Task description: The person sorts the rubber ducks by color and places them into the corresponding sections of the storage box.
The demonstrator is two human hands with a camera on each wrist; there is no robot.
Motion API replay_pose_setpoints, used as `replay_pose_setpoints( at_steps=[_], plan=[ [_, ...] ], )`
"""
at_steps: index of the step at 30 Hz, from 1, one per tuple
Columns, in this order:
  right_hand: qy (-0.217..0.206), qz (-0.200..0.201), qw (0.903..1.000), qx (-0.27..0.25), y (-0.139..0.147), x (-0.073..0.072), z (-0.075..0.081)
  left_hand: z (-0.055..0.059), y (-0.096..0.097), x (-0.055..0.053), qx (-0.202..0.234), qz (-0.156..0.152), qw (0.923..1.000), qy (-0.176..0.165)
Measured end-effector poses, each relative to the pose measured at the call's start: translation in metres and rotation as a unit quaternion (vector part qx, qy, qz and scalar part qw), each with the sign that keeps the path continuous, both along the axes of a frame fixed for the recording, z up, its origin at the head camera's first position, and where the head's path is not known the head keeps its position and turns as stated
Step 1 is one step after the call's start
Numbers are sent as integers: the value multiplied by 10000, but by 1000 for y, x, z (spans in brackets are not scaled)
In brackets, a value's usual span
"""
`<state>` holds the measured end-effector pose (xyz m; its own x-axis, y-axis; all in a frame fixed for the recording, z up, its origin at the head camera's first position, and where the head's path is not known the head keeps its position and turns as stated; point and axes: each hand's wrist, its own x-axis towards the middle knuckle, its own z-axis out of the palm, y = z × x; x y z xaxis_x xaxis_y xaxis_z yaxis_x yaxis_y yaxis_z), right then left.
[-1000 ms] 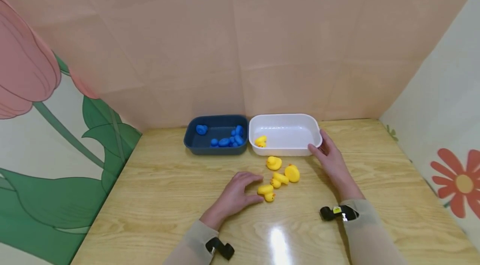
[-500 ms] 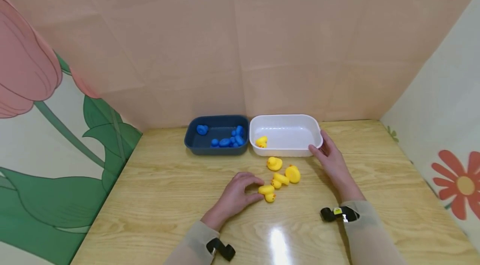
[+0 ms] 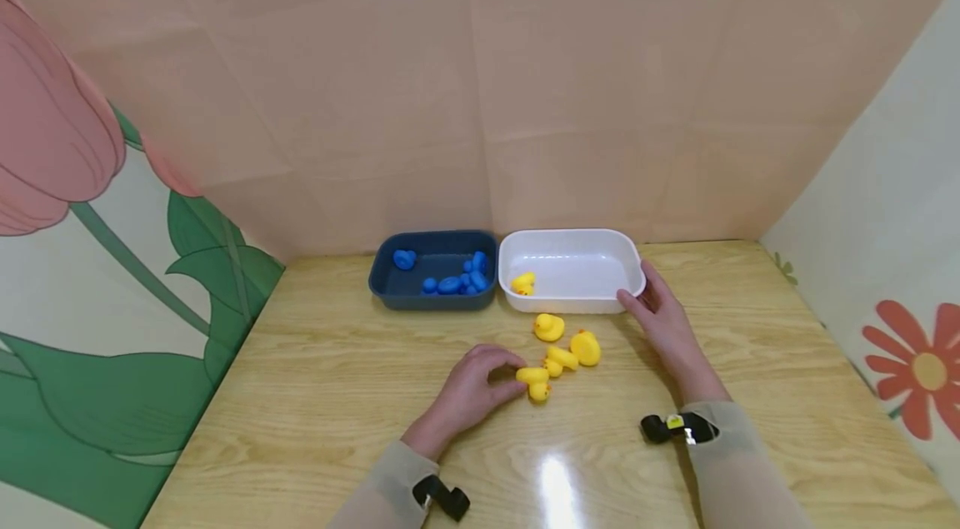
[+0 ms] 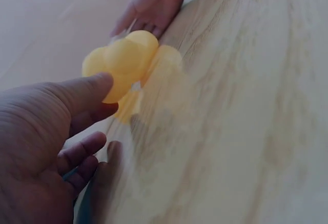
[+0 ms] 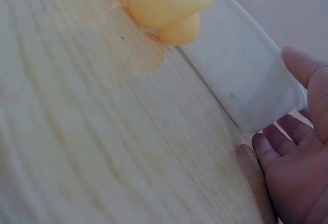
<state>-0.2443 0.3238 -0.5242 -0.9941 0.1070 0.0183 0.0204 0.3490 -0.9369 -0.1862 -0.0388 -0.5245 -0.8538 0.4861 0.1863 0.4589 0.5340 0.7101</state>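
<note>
My left hand (image 3: 474,390) pinches a small yellow rubber duck (image 3: 536,383) between thumb and forefinger. In the left wrist view the thumb lies against the duck (image 4: 125,62), and the other fingers curl loosely below. At the right end of the white tray (image 3: 572,306), my right hand (image 3: 663,321) holds the corner, thumb at the front rim. Its fingers reach along the tray's end in the right wrist view. One duck (image 3: 522,283) lies inside the tray at its left. Between the hands are a duck on its side (image 3: 560,360), an upright duck (image 3: 549,327) and a tipped duck (image 3: 586,347).
A dark blue tray (image 3: 390,300) stands against the white tray's left side, with several blue rubber ducks (image 3: 448,285) in it. Behind both trays rises a pinkish-beige covered wall (image 3: 480,96). Floral panels border the wooden table (image 3: 315,396) on both sides.
The left thumb and forefinger have closed onto the nearest duck, which has tilted slightly. The right hand stays at the white tray's corner.
</note>
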Motion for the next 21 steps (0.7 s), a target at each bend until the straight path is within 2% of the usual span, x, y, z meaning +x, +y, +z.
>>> replay_pose_setpoints(
  at_steps=[5, 12, 21],
  plan=[
    [28, 21, 10000, -63, -1, 0, 0, 8, 0, 1, 125, 137, 9998, -105],
    [6, 7, 10000, 42, -1, 1, 1, 23, 3, 1, 330, 512, 9979, -204],
    [36, 63, 10000, 31, 0, 2, 2, 40, 14, -11, 374, 852, 9955, 182]
  ],
)
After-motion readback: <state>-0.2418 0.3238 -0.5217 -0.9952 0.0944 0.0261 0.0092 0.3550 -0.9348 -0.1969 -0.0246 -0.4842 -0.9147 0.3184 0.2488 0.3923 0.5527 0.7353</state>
